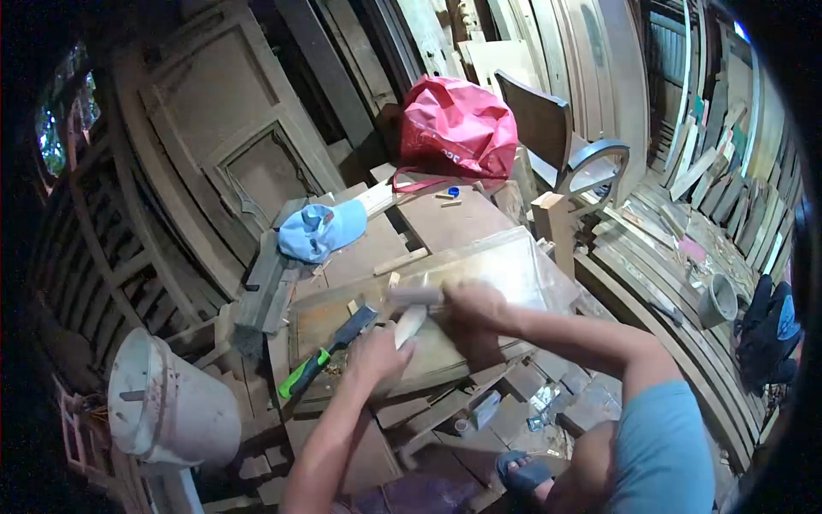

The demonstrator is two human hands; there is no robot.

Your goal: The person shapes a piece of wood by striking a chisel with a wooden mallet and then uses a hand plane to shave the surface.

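My left hand (381, 353) is closed around a pale, narrow piece of wood (412, 324), which slants up and to the right over the wooden panel (334, 373). From the right reaches my right hand (476, 305), its fingers wrapped round a greyish block (414, 296). Motion blurs this block, which overlaps the upper end of the pale wood; I cannot tell its exact kind. Just left of my left hand, a tool with a green-and-black handle (305, 372) and a dark head lies on the panel.
A light blue cap (324, 230) and a red bag (458, 128) lie beyond the panel. At left stands a white bucket (193, 411). Behind the bag is a chair (548, 120). Wood offcuts and planks (659, 317) cover the floor at right, near a grey bucket (717, 300).
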